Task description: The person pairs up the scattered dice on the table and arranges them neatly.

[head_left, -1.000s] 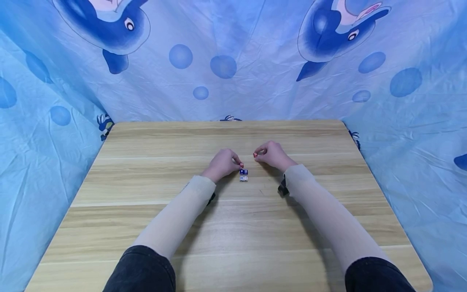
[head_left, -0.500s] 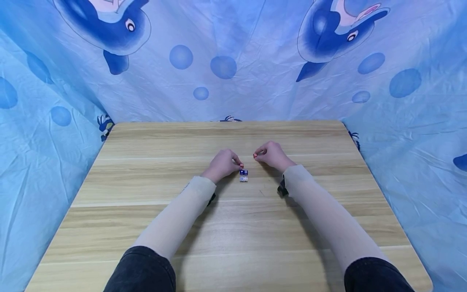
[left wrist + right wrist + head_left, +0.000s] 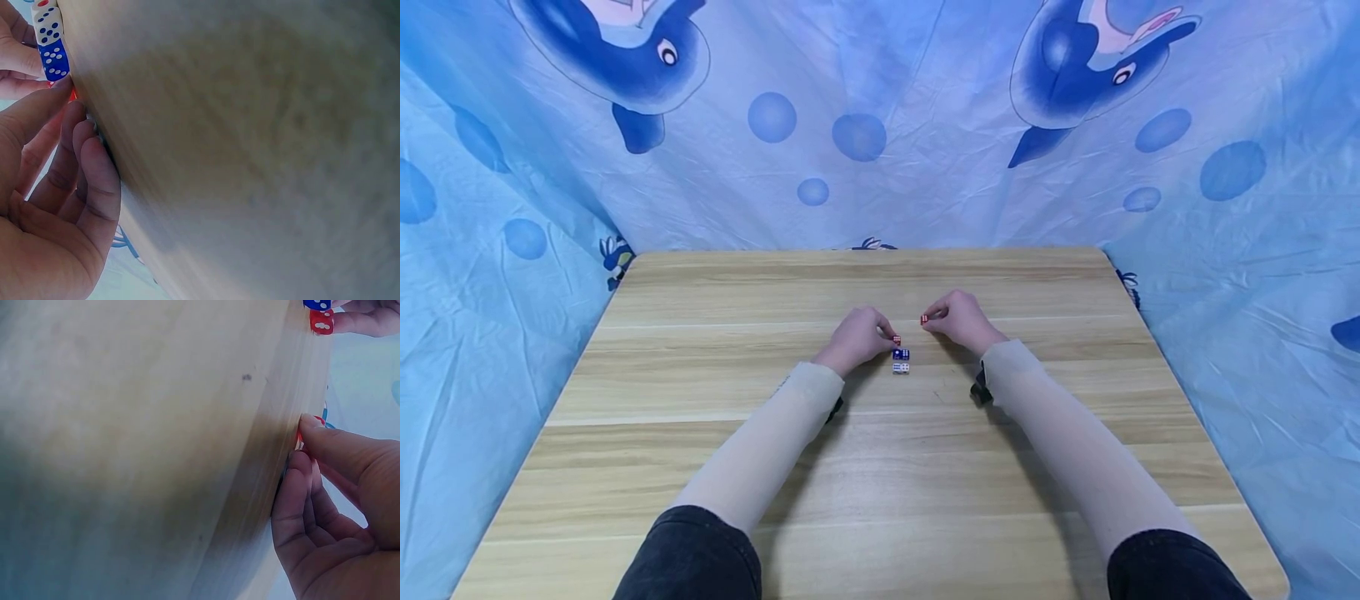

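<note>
In the head view my left hand (image 3: 856,342) pinches a red die (image 3: 897,340) between thumb and fingers. That die sits just behind a pair of blue dice (image 3: 901,354), and a pair of white dice (image 3: 901,367) lies in front of the blue ones. To the right and farther back, my right hand (image 3: 962,320) pinches another red die (image 3: 924,319), apart from the group. Fingers mostly cover the left red die in the left wrist view, beside a blue die (image 3: 54,62). Only slivers of the right red die (image 3: 299,434) show past the thumb in the right wrist view.
The dice are on a light wood-grain table (image 3: 880,483) with rounded corners. A blue curtain (image 3: 925,192) printed with dolphins and bubbles hangs behind the table and along its sides. A dark strap device (image 3: 981,390) is on the right wrist.
</note>
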Available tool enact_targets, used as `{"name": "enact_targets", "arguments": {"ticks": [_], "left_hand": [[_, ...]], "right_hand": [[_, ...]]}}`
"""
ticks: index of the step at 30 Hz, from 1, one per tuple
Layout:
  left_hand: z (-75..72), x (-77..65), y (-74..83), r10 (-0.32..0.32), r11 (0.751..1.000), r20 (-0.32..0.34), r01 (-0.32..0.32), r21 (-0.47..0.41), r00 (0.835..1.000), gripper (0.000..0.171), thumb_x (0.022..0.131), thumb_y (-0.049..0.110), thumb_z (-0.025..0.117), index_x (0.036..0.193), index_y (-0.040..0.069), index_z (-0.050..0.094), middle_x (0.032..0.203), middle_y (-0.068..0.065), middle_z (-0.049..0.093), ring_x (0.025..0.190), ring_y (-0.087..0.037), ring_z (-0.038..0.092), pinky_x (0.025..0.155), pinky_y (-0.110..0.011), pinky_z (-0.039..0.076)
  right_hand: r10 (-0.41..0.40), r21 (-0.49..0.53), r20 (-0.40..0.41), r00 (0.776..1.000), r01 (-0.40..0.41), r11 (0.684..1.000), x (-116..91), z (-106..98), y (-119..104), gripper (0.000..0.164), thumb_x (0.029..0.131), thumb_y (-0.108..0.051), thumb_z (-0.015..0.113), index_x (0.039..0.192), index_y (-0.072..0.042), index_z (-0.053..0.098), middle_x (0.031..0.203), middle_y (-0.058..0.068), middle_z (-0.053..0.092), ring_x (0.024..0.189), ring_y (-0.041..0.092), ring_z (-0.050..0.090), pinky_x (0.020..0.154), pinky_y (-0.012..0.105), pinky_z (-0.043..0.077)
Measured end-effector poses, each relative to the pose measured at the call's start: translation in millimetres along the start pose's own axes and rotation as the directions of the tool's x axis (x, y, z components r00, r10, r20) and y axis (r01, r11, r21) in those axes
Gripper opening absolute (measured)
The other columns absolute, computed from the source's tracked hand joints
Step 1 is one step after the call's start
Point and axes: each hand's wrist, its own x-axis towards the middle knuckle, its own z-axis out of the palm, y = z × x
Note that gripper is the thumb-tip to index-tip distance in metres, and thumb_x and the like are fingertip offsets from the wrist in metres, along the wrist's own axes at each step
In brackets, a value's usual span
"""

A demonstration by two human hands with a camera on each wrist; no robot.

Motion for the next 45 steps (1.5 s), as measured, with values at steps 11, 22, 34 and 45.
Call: {"name": "enact_targets", "arguments": {"ticks": [11, 22, 34, 45], "left_hand": [[-1.1, -0.7, 0.8, -0.008, 1.0, 0.011, 0.008, 0.004, 1.0, 0.007, 0.086, 0.017, 0.083, 0.093, 0.016, 0.082, 0.106, 0.0, 0.073, 0.105, -0.019, 0.062, 0.094, -0.037, 0.047], [-2.3, -0.4, 0.4, 0.007, 1.0, 0.015, -0.007, 0.005, 1.0, 0.007, 0.086, 0.017, 0.084, 0.092, 0.016, 0.081, 0.104, 0.0, 0.073, 0.106, -0.02, 0.063, 0.096, -0.038, 0.046], [-2.6, 0.0, 0.2, -0.003, 1.0, 0.019, 0.003, -0.007, 1.0, 0.007, 0.086, 0.016, 0.084, 0.092, 0.015, 0.081, 0.104, 0.0, 0.072, 0.1, -0.019, 0.062, 0.088, -0.035, 0.048], [-2.9, 0.6, 1.9, -0.004, 1.0, 0.013, 0.004, 0.002, 1.0, 0.008, 0.086, 0.018, 0.084, 0.092, 0.013, 0.081, 0.105, -0.001, 0.072, 0.102, -0.02, 0.062, 0.093, -0.038, 0.047]], "right_hand": [[-0.013, 0.007, 0.008, 1.0, 0.013, 1.0, -6, 2, -1, 0.011, 0.09, -0.016, 0.081, 0.1, -0.013, 0.081, 0.098, 0.001, 0.074, 0.087, 0.017, 0.066, 0.081, 0.038, 0.052], [-0.043, 0.025, 0.043, 0.998, 0.042, 0.999, -15, 11, -6, 0.011, 0.089, -0.015, 0.081, 0.1, -0.011, 0.081, 0.097, 0.0, 0.074, 0.087, 0.015, 0.067, 0.081, 0.035, 0.053], [-0.094, -0.013, 0.065, 0.993, 0.095, 0.995, -21, 19, -13, 0.012, 0.088, -0.016, 0.082, 0.1, -0.011, 0.081, 0.095, 0.0, 0.074, 0.082, 0.013, 0.066, 0.076, 0.032, 0.052], [-0.12, -0.008, 0.08, 0.99, 0.121, 0.993, -21, 24, -17, 0.011, 0.089, -0.014, 0.081, 0.1, -0.012, 0.082, 0.093, -0.003, 0.073, 0.082, 0.012, 0.065, 0.074, 0.032, 0.052]]}}
